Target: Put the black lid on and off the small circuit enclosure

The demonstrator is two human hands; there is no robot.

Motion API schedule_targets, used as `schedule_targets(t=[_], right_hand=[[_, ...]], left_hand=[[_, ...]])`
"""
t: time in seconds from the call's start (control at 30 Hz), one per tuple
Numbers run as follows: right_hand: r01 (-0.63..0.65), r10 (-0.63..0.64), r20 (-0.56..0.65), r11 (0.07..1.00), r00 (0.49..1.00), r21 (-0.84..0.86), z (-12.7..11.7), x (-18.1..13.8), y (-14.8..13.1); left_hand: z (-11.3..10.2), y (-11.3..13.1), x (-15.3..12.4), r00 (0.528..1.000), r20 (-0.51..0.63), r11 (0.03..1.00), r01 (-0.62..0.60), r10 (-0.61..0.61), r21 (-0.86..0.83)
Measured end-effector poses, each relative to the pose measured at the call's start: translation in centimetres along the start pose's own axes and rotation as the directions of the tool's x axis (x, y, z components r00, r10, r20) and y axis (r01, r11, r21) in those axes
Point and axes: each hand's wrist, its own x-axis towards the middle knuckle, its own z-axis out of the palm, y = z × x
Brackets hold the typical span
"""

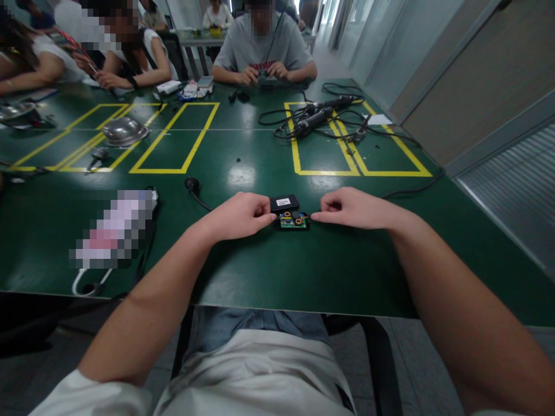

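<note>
A small green circuit board (294,222) with copper-wound coils lies in a black case half in front of me. Just behind it sits its black cover (284,202) with a white label. My left hand (245,216) is closed, thumb and forefinger pinched at the board's left end, where a cable appears to enter. At the right end, my right hand (353,208) makes a similar pinch; its fingertips partly hide the cable there. A cord with a black plug (191,184) runs behind my left hand, and another black cord (414,186) emerges behind my right.
Black corded tools (314,120) and tangled cables lie at the back right, among yellow tape outlines (327,173). A metal bowl (124,132) stands back left; a blurred pinkish object (117,228) lies left. A person (264,49) works opposite, with others back left.
</note>
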Motion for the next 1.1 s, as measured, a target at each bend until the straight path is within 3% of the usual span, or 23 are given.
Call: schedule_targets(t=[0.2,0.93,1.1], right_hand=[[0.011,-0.013,0.051,0.999,0.999,0.043,0.0,0.0,0.4],[0.001,-0.004,0.058,0.999,0.998,0.046,-0.1,0.1,0.4],[0.026,-0.032,0.091,0.998,0.995,0.062,-0.2,0.2,0.9]], left_hand=[[-0.4,-0.5,0.2,0.999,0.027,0.999,-0.034,0.034,-0.004],[-0.5,-1.2,0.3,0.999,0.031,1.0,-0.02,0.02,0.009],[-0.6,-1.7,0.3,0.995,0.081,0.998,-0.059,0.06,-0.003]])
